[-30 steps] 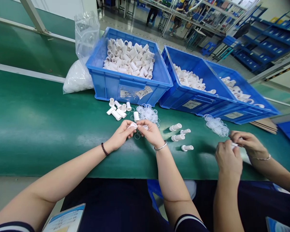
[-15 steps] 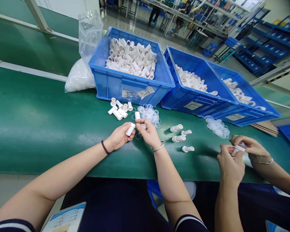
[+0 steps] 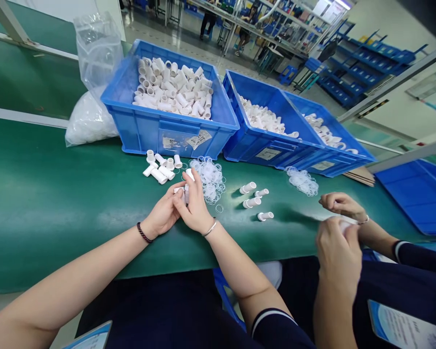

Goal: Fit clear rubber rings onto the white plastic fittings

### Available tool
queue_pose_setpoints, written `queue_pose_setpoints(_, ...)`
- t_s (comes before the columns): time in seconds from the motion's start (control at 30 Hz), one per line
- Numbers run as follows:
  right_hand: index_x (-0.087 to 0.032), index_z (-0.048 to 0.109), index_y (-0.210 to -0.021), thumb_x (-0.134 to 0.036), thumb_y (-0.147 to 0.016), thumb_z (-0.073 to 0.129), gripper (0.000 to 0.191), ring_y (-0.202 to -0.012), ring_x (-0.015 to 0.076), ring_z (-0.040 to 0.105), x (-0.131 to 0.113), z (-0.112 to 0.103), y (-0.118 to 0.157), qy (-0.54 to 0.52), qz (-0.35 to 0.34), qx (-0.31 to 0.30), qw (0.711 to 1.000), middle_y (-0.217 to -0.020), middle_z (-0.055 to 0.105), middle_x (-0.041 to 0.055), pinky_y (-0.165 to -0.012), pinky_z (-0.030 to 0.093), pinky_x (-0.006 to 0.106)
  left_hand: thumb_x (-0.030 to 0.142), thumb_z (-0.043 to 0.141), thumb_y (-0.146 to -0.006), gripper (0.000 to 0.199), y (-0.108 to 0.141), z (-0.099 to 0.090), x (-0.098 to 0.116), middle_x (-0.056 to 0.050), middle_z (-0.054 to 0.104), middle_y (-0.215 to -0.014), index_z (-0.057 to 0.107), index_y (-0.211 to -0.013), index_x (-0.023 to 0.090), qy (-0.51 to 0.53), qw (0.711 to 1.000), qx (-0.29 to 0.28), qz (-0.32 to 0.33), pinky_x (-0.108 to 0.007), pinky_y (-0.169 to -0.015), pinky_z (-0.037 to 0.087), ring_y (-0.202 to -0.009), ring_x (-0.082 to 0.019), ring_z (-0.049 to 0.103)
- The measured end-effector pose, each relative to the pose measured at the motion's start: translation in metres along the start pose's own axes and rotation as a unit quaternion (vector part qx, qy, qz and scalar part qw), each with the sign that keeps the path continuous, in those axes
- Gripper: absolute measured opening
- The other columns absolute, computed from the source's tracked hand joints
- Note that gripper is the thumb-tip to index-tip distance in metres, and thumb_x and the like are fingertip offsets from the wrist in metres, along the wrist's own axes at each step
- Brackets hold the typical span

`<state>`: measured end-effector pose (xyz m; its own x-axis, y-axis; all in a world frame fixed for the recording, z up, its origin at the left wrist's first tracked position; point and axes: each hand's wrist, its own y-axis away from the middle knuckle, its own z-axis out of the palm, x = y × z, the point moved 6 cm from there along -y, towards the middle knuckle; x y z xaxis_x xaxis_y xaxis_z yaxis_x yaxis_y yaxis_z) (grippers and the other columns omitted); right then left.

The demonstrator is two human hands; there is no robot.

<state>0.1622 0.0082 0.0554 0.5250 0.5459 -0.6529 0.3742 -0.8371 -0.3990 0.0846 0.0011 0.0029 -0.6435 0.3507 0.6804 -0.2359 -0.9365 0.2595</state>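
Observation:
My left hand (image 3: 163, 212) is closed round a short white plastic pipe fitting (image 3: 179, 191), low over the green table. My right hand (image 3: 195, 209) presses against it, thumb and fingers on the white plastic, hiding much of what lies between both hands. Just beyond my right fingertips shows another white fitting (image 3: 190, 173), partly covered. A heap of thin clear rings (image 3: 208, 179) lies right of it. Several loose white fittings (image 3: 160, 168) are piled to the left. On the right, several fittings with collars (image 3: 252, 202) stand on the table.
Blue bins (image 3: 174, 132) full of white fittings line the table's far side. A clear plastic bag (image 3: 90, 116) sits at the left. A co-worker's hands (image 3: 339, 242) work at the right, near a second ring heap (image 3: 301, 181). A blue tray (image 3: 417, 194) lies far right.
The view has swung right. My right hand has come over the left, its fingers now stretched across the fitting. The co-worker's hands have moved apart.

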Motion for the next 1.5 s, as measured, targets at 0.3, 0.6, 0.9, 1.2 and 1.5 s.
queue_pose_setpoints(0.3,-0.03,0.067,-0.105,-0.038,-0.088,0.055,0.022,-0.112,0.0252,0.043,-0.001,0.007,0.0,0.113,-0.114,-0.061,0.985,-0.12,0.053,0.0067,-0.098,0.038,0.046,0.032,0.04,-0.094,0.026,-0.006,-0.007,0.014,-0.004,0.064,-0.096,0.06,-0.103,0.02,0.125,0.991,0.032,-0.038,-0.021,-0.069,0.053,-0.083,-0.012,0.062)
queue_pose_setpoints(0.6,-0.026,0.066,-0.104,-0.021,-0.089,0.053,0.021,-0.11,0.0212,0.044,-0.007,-0.014,-0.002,0.117,-0.175,-0.031,0.977,-0.112,0.056,0.007,-0.096,0.044,0.039,0.055,0.029,-0.092,0.048,0.006,0.014,0.017,-0.008,0.063,-0.106,0.055,-0.117,0.023,0.081,0.985,-0.139,-0.06,-0.04,-0.082,0.052,-0.092,-0.02,0.062)
queue_pose_setpoints(0.9,-0.022,0.058,-0.115,-0.028,-0.091,0.048,0.027,-0.103,0.0195,0.057,0.021,-0.158,0.019,0.165,0.026,0.179,0.97,-0.113,0.059,0.0087,-0.09,0.048,0.036,0.052,0.036,-0.091,0.054,0.011,0.016,0.007,-0.016,0.048,-0.137,0.04,-0.135,0.022,-0.011,0.974,-0.215,-0.069,-0.055,-0.102,0.035,-0.125,-0.032,0.046)
queue_pose_setpoints(1.2,-0.019,0.062,-0.096,-0.035,-0.082,0.054,0.022,-0.093,0.0256,0.053,0.093,-0.243,0.114,0.454,0.336,0.054,0.824,-0.078,0.062,0.0055,-0.094,0.033,0.045,0.041,0.05,-0.089,0.044,0.007,0.007,0.007,-0.015,0.056,-0.125,0.047,-0.126,0.018,-0.114,0.979,-0.163,-0.04,-0.051,-0.099,0.04,-0.114,-0.029,0.054)
queue_pose_setpoints(1.5,-0.022,0.061,-0.094,-0.038,-0.084,0.051,0.021,-0.084,0.0218,0.054,0.102,-0.238,0.118,0.405,0.331,0.069,0.85,-0.081,0.058,0.0054,-0.083,0.041,0.037,0.039,0.054,-0.086,0.042,0.004,0.003,0.008,-0.013,0.057,-0.122,0.049,-0.123,0.018,-0.144,0.978,-0.146,-0.034,-0.047,-0.096,0.043,-0.109,-0.026,0.056)
